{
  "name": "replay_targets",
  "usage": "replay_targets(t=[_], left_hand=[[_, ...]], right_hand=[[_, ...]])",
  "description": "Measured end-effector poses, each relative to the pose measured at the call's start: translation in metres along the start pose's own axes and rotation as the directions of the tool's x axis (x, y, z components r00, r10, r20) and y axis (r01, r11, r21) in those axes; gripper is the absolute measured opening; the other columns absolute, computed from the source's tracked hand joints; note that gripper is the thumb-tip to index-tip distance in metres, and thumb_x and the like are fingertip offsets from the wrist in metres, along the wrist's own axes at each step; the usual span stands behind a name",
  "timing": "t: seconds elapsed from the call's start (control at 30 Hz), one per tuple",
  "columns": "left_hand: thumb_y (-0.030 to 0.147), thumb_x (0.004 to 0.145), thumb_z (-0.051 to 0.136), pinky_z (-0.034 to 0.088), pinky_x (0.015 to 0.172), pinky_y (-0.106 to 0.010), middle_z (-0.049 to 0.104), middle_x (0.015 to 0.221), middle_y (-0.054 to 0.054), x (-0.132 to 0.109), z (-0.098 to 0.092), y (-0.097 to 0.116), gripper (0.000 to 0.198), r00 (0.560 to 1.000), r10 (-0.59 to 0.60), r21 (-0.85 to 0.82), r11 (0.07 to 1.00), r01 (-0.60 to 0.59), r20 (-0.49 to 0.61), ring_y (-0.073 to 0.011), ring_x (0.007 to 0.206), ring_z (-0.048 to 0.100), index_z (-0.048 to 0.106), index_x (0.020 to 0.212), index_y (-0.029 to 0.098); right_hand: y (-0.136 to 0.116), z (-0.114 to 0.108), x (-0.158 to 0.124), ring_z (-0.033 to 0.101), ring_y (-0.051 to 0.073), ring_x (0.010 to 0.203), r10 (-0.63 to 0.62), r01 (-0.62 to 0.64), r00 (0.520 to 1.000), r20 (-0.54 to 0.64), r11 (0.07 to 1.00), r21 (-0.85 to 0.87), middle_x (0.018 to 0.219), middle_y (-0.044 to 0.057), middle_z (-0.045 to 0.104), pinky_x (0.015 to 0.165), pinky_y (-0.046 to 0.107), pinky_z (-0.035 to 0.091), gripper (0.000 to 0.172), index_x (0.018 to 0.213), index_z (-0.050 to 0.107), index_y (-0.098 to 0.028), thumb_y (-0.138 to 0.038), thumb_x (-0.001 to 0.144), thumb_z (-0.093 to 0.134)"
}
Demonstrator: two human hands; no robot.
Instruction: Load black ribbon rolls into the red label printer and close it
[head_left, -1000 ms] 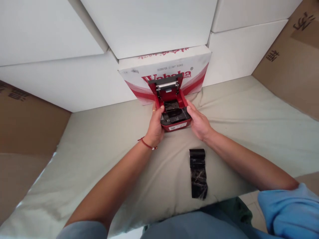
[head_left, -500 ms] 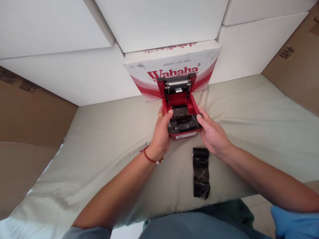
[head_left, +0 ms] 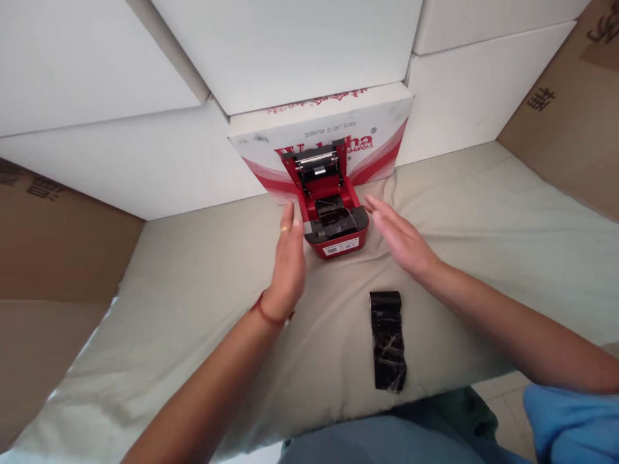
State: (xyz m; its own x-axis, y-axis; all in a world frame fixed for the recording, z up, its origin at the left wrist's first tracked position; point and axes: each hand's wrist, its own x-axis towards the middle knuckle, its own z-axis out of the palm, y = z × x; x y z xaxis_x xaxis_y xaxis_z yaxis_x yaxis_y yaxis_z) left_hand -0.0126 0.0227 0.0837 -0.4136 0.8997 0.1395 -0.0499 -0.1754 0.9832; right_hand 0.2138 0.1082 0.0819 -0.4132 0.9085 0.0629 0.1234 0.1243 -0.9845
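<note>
Left hand (head_left: pixel 289 261) and right hand (head_left: pixel 403 241), opened flat, the red device (head_left: pixel 333 222) between them.
I can't read its label (head_left: pixel 341 247); beyond the hands, its raised lid (head_left: pixel 318 161) masks lettering (head_left: pixel 362 142) on the carton (head_left: pixel 382 151). Wrinkled cloth (head_left: pixel 193 270) lies beneath.

place: makeshift booth, room unclear | white boxes (head_left: pixel 300 48) | brown cardboard (head_left: pixel 575 129) | cloth (head_left: pixel 193 290)

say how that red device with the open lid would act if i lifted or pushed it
The red device has a boxy body, so it would probably slide rather than roll. Its raised lid looks hinged and might swing if tilted. The creased black film inside looks floppy and may shift.
</note>
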Motion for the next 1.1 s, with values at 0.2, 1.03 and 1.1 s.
replay_targets(t=[0.2,1.03,1.1], left_hand=[[0.028,0.116,0.055,0.04,0.147,-0.048,0.069,0.171,0.0,-0.119,-0.091,0.017,0.055,0.852,0.136,0.634,0.611,-0.473,0.505,-0.0255,0.161,0.066,0.061,0.169,0.041],[0.018,0.11,0.06,0.07,0.087,-0.027,0.09,0.11,-0.006,-0.148,-0.041,0.03,0.021,0.812,0.156,0.589,0.613,-0.526,0.562,-0.0178,0.092,0.087,0.079,0.116,0.023],[0.016,0.104,0.06,0.065,0.075,-0.026,0.087,0.095,-0.003,-0.119,-0.018,0.023,0.02,0.836,0.192,0.545,0.68,-0.491,0.513,-0.0164,0.08,0.083,0.079,0.101,0.022]], right_hand=[[0.028,-0.109,-0.124,0.078,0.031,0.143,-0.245,0.267,0.961,0.126,0.723,-0.638,0.159,0.004,0.078,0.124,0.055,0.065,0.048,0.165,0.069,-0.04,-0.044,0.117,0.06],[-0.059,-0.102,-0.068,0.089,0.028,0.101,-0.275,0.193,0.961,0.003,0.668,-0.719,0.113,0.003,0.093,0.094,0.043,0.071,0.03,0.118,0.09,-0.033,-0.047,0.112,0.065],[-0.081,-0.065,-0.012,0.088,0.025,0.1,-0.322,0.341,0.933,0.162,0.646,-0.683,0.116,0.002,0.093,0.093,0.038,0.067,0.028,0.119,0.09,-0.031,-0.037,0.111,0.064]])
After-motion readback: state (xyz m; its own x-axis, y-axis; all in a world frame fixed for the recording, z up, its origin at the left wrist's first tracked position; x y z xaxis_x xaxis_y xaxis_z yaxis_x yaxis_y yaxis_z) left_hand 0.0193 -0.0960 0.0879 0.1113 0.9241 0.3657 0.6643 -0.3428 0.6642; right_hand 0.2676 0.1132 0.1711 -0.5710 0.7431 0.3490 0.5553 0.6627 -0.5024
